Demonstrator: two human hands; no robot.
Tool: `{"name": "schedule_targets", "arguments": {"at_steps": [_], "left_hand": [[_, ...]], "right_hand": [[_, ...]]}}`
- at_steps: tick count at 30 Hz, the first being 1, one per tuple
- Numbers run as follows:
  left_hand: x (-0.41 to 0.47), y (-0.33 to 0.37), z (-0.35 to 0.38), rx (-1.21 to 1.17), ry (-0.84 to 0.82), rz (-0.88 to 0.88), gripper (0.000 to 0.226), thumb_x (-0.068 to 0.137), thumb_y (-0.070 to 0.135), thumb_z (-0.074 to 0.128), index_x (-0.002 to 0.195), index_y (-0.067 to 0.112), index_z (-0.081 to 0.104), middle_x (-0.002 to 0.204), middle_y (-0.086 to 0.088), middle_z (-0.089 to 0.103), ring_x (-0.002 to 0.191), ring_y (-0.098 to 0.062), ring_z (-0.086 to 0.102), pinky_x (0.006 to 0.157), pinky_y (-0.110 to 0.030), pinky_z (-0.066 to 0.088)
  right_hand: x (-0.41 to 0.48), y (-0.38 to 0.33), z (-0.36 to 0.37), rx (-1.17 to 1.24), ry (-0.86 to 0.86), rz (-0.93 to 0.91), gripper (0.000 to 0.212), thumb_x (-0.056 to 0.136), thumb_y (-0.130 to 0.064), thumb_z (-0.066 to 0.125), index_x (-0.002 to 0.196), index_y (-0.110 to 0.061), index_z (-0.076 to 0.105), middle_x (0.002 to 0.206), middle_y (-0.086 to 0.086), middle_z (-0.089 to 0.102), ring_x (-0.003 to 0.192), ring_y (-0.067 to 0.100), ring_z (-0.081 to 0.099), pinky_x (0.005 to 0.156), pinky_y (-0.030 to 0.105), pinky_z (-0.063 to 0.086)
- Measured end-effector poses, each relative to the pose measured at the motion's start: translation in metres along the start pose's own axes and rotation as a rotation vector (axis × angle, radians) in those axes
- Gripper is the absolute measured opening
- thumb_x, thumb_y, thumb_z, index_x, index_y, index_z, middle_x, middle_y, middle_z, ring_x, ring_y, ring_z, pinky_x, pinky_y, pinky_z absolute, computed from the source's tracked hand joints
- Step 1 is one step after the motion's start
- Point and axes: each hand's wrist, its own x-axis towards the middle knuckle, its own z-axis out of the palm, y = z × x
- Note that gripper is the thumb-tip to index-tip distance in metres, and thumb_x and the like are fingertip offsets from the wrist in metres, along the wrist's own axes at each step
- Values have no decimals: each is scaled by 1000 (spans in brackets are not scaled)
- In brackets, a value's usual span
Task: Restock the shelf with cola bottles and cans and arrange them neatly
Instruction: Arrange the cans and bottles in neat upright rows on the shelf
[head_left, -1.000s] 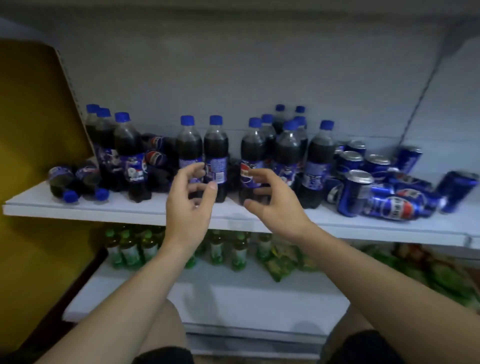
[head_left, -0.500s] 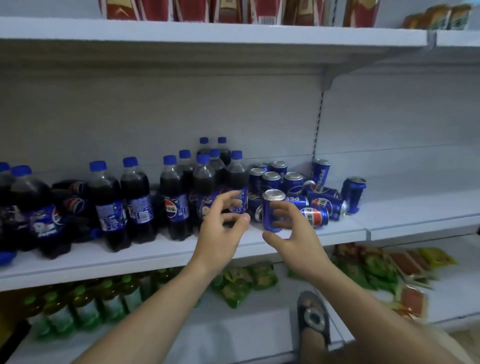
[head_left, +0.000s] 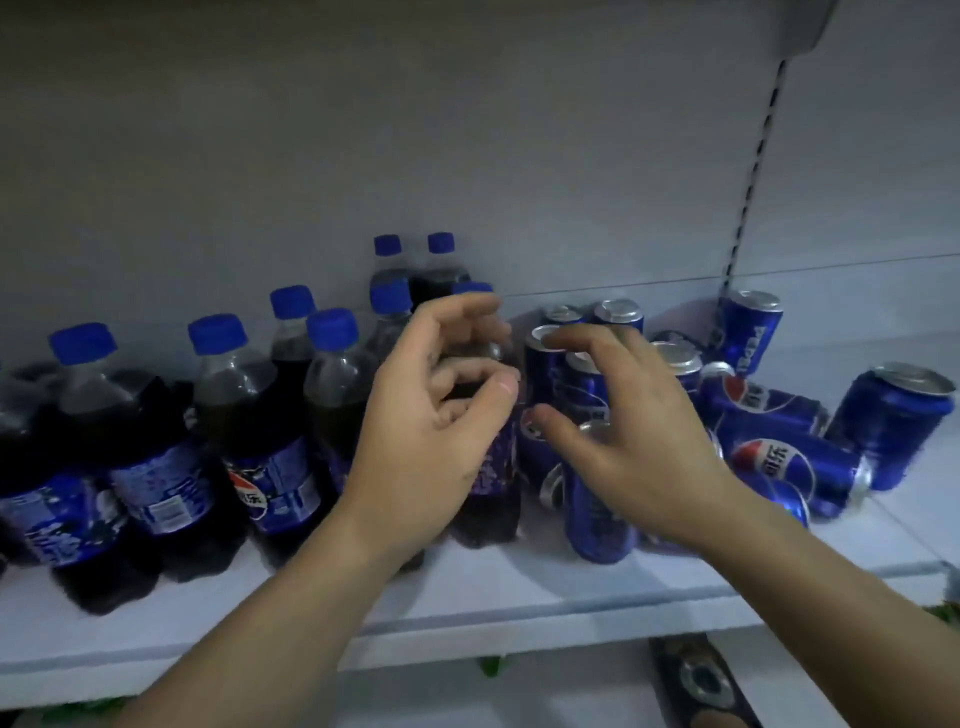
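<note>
Several cola bottles (head_left: 244, 415) with blue caps stand in a crowded row on the left half of the white shelf (head_left: 519, 597). To their right is a jumble of blue cola cans. Some stand upright (head_left: 597, 514), others lie on their sides (head_left: 795, 462). My left hand (head_left: 431, 421) hovers with loosely curled fingers just in front of the rightmost bottle (head_left: 491, 483) and holds nothing. My right hand (head_left: 623, 431) is spread over the nearest upright cans, fingers apart, gripping none that I can see.
One can (head_left: 893, 421) leans at the far right, another (head_left: 748, 332) stands upside down against the back wall beside the slotted upright (head_left: 753, 156). Bare shelf lies right of the cans. A sandalled foot (head_left: 701, 680) and green packs (head_left: 488, 665) show below.
The view swung right from the bottles to the cans and moved in closer. Both hands rose and reached further in, up to the rightmost bottle and the nearest cans.
</note>
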Motion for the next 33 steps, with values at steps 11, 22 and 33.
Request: {"name": "schedule_targets", "arguments": {"at_steps": [11,22,33], "left_hand": [[-15,18,-33,97,108,17,41,88,6,61,126,22,58,112,-1,64,87,-24,68,76,-29,55],[-46,38,-71,434,444,37,41,89,-1,67,117,28,60,111,9,66,103,-16,64,81,-31,56],[-91,-42,-81,475,494,-256,128,58,57,88,156,46,6,161,18,20,147,-2,25,120,-41,30]], "right_hand": [[41,-22,6,299,-157,-38,84,79,-49,78,149,-39,32,140,-13,51,124,1,53,101,33,52],[45,-36,23,601,-257,196,92,75,-18,87,148,-32,34,112,-21,59,102,0,62,90,27,55],[8,-38,85,899,-82,485,78,69,10,80,128,-28,46,105,-5,66,92,8,67,65,19,51]]}}
